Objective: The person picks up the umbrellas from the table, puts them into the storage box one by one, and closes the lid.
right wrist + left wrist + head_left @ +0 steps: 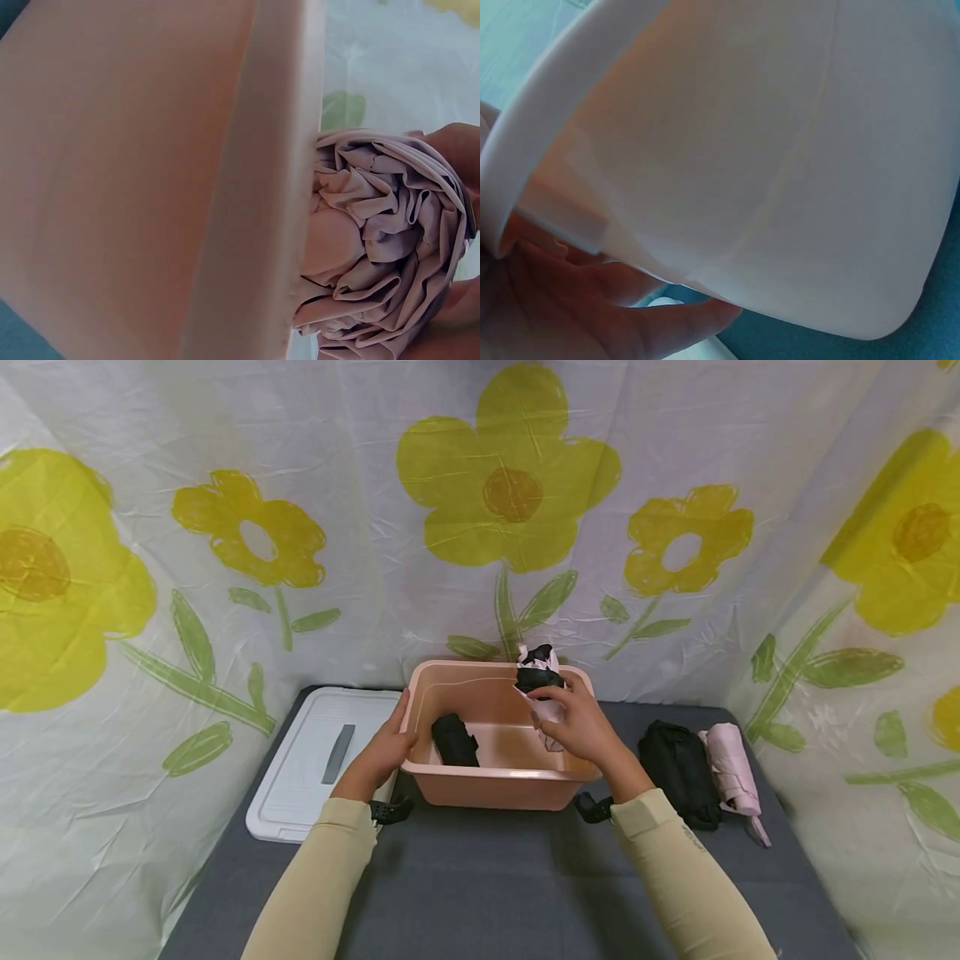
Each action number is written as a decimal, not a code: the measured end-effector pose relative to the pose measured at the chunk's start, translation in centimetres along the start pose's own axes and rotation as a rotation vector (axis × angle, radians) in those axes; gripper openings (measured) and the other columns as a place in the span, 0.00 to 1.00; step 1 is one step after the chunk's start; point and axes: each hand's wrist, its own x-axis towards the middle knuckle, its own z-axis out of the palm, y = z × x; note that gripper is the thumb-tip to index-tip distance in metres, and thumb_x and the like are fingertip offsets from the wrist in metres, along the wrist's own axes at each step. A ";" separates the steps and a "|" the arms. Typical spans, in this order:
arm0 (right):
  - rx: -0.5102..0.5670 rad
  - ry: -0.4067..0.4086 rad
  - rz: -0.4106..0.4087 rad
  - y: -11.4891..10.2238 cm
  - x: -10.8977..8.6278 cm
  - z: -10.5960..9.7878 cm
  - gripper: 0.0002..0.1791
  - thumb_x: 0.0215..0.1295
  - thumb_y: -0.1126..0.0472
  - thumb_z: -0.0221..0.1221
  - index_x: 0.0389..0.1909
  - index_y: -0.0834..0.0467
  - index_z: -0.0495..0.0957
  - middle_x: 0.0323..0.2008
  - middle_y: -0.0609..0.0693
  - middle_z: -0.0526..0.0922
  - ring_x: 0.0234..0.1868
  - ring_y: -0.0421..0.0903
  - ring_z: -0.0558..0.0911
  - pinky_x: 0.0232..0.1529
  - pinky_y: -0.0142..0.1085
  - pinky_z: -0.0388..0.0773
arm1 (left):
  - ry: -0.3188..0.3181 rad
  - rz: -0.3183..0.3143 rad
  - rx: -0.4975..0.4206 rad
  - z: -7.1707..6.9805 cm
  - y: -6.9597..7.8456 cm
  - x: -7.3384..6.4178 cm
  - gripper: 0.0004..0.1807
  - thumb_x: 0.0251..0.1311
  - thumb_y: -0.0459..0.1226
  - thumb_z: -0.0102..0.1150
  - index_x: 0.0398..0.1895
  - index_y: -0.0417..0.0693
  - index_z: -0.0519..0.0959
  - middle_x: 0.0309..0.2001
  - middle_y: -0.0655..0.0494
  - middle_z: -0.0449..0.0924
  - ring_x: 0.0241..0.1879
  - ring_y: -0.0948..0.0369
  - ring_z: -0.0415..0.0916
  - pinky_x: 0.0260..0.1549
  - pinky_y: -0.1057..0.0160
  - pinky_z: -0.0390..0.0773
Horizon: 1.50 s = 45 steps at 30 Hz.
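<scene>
A peach plastic tub (495, 789) stands at the middle of the table in the head view. My left hand (381, 758) grips its left rim, thumb on top; the left wrist view shows the fingers under the rim against the outer wall. Over the tub's right side my right hand (581, 722) holds a folded pink and black umbrella (540, 678). Its gathered pink folds surround a rounded end in the right wrist view, beside the tub's rim. A black rolled bundle (454, 742), apparently another folded umbrella, lies inside the tub at the left.
A white lid (300, 760) with a grey handle lies left of the tub. Right of the tub, a black folded bundle (678, 772) lies beside a rolled pink umbrella (731, 768) with a strap. A flower-printed curtain (360, 527) hangs behind the dark table (480, 877).
</scene>
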 end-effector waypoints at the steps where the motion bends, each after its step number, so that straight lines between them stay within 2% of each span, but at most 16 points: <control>1: -0.001 -0.007 -0.003 0.0 0.1 0.0 0.21 0.57 0.62 0.64 0.53 0.49 0.80 0.69 0.63 0.60 0.55 0.60 0.74 0.41 0.48 0.75 | 0.001 -0.002 -0.002 0.0 0.1 0.0 0.47 0.65 0.29 0.39 0.75 0.79 0.31 0.79 0.51 0.32 0.75 0.45 0.43 0.64 0.41 0.62; 9: 0.014 -0.085 0.019 -0.2 0.9 -0.1 0.21 0.57 0.61 0.65 0.53 0.47 0.80 0.70 0.60 0.59 0.60 0.59 0.68 0.41 0.47 0.75 | 0.004 -0.016 -0.037 0.2 0.5 0.0 0.48 0.62 0.28 0.39 0.75 0.79 0.31 0.79 0.53 0.31 0.75 0.46 0.43 0.63 0.40 0.63; 13: -0.002 -0.121 0.018 -0.5 1.5 -0.2 0.22 0.56 0.61 0.66 0.54 0.47 0.80 0.70 0.62 0.59 0.59 0.61 0.70 0.43 0.49 0.77 | 0.004 -0.017 -0.056 0.2 0.7 -0.1 0.49 0.61 0.28 0.39 0.76 0.76 0.31 0.79 0.52 0.31 0.74 0.45 0.43 0.63 0.40 0.64; 17: -0.030 -0.148 -0.002 -0.7 2.2 -0.3 0.22 0.56 0.60 0.67 0.54 0.47 0.80 0.69 0.63 0.61 0.59 0.62 0.72 0.45 0.50 0.78 | 0.006 -0.029 -0.063 0.2 0.7 -0.2 0.49 0.61 0.27 0.39 0.75 0.79 0.32 0.79 0.53 0.31 0.74 0.45 0.44 0.63 0.40 0.64; 23: -0.053 -0.196 -0.033 -0.9 3.0 -0.2 0.21 0.57 0.59 0.66 0.54 0.48 0.81 0.69 0.62 0.63 0.55 0.60 0.75 0.44 0.48 0.78 | 0.000 -0.031 -0.060 0.2 0.8 -0.3 0.49 0.62 0.28 0.39 0.74 0.83 0.32 0.79 0.54 0.31 0.75 0.46 0.42 0.64 0.41 0.63; 27: -0.051 -0.243 -0.017 -1.0 3.3 0.1 0.21 0.58 0.61 0.65 0.54 0.48 0.80 0.70 0.62 0.61 0.54 0.60 0.75 0.43 0.47 0.77 | -0.001 -0.027 -0.067 0.1 0.7 -0.3 0.49 0.61 0.27 0.39 0.74 0.81 0.31 0.79 0.52 0.31 0.74 0.46 0.43 0.64 0.41 0.63; 37: -0.096 -0.314 0.011 -1.2 4.1 0.5 0.22 0.57 0.61 0.64 0.55 0.48 0.80 0.74 0.63 0.55 0.62 0.63 0.72 0.47 0.48 0.77 | -0.001 -0.039 -0.069 0.3 0.7 -0.5 0.49 0.62 0.28 0.39 0.75 0.81 0.32 0.79 0.53 0.31 0.74 0.45 0.44 0.64 0.40 0.63; 40: -0.087 -0.347 0.005 -1.4 4.5 0.3 0.22 0.57 0.62 0.64 0.55 0.49 0.80 0.73 0.62 0.57 0.63 0.62 0.72 0.49 0.49 0.76 | -0.005 -0.036 -0.066 0.2 0.7 -0.5 0.49 0.62 0.28 0.38 0.74 0.81 0.31 0.79 0.53 0.31 0.74 0.45 0.43 0.64 0.40 0.63; 45: -0.086 -0.410 0.004 -1.6 5.1 0.0 0.21 0.57 0.63 0.64 0.54 0.50 0.80 0.69 0.59 0.64 0.58 0.57 0.74 0.49 0.47 0.76 | -0.011 -0.034 -0.071 0.1 0.7 -0.5 0.49 0.61 0.28 0.38 0.75 0.79 0.31 0.79 0.52 0.31 0.74 0.44 0.45 0.62 0.40 0.65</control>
